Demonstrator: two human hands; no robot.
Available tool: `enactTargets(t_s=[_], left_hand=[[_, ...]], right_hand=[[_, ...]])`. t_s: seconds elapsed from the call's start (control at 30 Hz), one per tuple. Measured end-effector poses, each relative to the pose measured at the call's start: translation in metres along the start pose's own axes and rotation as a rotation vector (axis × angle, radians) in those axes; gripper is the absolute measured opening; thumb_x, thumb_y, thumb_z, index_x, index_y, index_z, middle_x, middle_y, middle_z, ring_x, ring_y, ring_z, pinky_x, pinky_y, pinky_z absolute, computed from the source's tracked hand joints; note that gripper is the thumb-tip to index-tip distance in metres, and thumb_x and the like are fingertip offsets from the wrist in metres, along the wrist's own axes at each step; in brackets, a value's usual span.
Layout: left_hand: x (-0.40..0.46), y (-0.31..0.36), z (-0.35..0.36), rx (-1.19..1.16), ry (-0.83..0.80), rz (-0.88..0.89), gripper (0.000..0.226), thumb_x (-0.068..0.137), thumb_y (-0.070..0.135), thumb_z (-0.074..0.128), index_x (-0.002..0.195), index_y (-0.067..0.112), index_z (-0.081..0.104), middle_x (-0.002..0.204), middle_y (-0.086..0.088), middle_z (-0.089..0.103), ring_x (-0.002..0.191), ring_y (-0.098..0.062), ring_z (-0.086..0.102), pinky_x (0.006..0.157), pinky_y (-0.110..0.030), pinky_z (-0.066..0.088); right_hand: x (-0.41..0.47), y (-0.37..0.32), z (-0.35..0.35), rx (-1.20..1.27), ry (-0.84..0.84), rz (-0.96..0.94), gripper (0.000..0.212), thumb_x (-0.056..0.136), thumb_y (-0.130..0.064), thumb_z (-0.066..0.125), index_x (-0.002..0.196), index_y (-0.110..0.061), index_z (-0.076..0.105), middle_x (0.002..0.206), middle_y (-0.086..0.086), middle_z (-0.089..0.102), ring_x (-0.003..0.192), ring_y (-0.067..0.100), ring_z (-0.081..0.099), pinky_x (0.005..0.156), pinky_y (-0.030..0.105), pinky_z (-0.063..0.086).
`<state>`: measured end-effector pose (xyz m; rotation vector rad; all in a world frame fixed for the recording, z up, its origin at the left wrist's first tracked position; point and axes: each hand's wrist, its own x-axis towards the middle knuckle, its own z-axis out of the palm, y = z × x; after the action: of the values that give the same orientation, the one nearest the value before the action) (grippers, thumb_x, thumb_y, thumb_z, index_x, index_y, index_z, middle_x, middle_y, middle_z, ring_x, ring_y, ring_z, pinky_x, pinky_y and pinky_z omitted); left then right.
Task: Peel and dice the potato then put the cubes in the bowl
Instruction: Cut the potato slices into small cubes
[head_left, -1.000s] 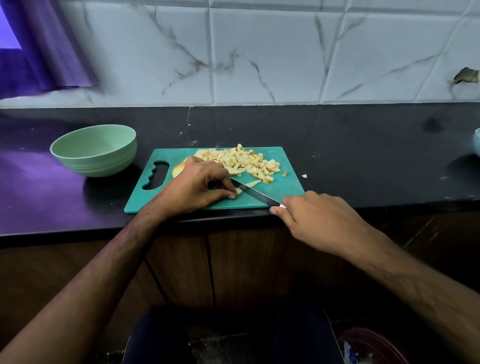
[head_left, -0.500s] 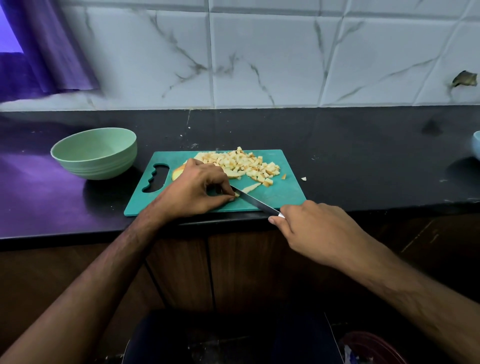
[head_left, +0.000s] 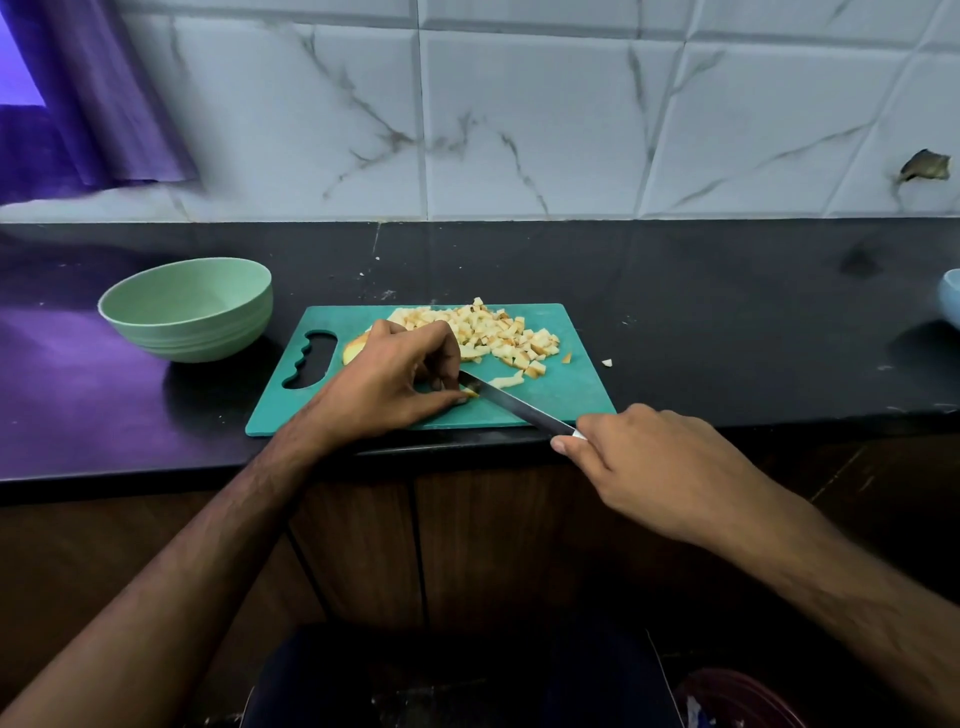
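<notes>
Black counter (head_left: 727, 312), teal board (head_left: 566, 395). My left hand (head_left: 384, 384) pinches a potato bit (head_left: 470, 393); my right (head_left: 649, 457) grips the knife (head_left: 514, 402). Blade beside fingertips: 1 slip could nick them.

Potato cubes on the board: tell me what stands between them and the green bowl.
Nothing tall does. The potato cubes lie on the cutting board; the bowl stands apart on the counter, left of the board's handle end. Only the left hand, holding an uncut potato piece, lies on that line.
</notes>
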<state>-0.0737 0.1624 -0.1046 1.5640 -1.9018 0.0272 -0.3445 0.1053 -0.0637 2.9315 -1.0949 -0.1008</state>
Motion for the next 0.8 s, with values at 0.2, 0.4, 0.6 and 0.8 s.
enactTargets(t_s=[0.2, 0.4, 0.6, 0.8], left_hand=[[-0.001, -0.002, 0.000, 0.005, -0.002, 0.001, 0.033, 0.083, 0.035, 0.083, 0.089, 0.036, 0.050, 0.084, 0.017, 0.067, 0.085, -0.004, 0.063, 0.096, -0.029, 0.036], [-0.001, -0.002, 0.001, 0.010, -0.004, -0.007, 0.031, 0.084, 0.034, 0.083, 0.091, 0.033, 0.053, 0.084, 0.017, 0.067, 0.083, -0.004, 0.063, 0.094, -0.026, 0.034], [0.000, -0.004, 0.003, 0.112, -0.005, -0.006, 0.022, 0.091, 0.030, 0.076, 0.097, 0.030, 0.055, 0.091, 0.018, 0.065, 0.085, -0.001, 0.058, 0.098, -0.038, 0.035], [0.000, -0.002, 0.003, 0.255, 0.039, 0.141, 0.032, 0.096, 0.031, 0.065, 0.126, 0.033, 0.057, 0.122, 0.013, 0.054, 0.111, -0.002, 0.048, 0.089, -0.038, 0.032]], right_hand=[[0.006, -0.007, 0.006, 0.064, -0.038, -0.024, 0.043, 0.106, -0.057, 0.025, 0.080, -0.028, 0.044, 0.081, -0.007, 0.054, 0.069, 0.008, 0.052, 0.056, 0.028, 0.035], [0.011, -0.007, 0.011, -0.072, 0.063, -0.025, 0.040, 0.106, -0.057, 0.021, 0.091, -0.028, 0.045, 0.076, -0.009, 0.046, 0.067, 0.009, 0.050, 0.059, 0.030, 0.041], [0.007, 0.013, 0.004, -0.124, 0.109, 0.012, 0.043, 0.104, -0.061, 0.018, 0.094, -0.031, 0.047, 0.088, -0.008, 0.058, 0.063, 0.008, 0.049, 0.059, 0.029, 0.048], [0.001, 0.016, -0.004, -0.165, 0.105, -0.006, 0.041, 0.104, -0.062, 0.018, 0.088, -0.031, 0.041, 0.077, -0.010, 0.045, 0.063, 0.009, 0.047, 0.055, 0.028, 0.040]])
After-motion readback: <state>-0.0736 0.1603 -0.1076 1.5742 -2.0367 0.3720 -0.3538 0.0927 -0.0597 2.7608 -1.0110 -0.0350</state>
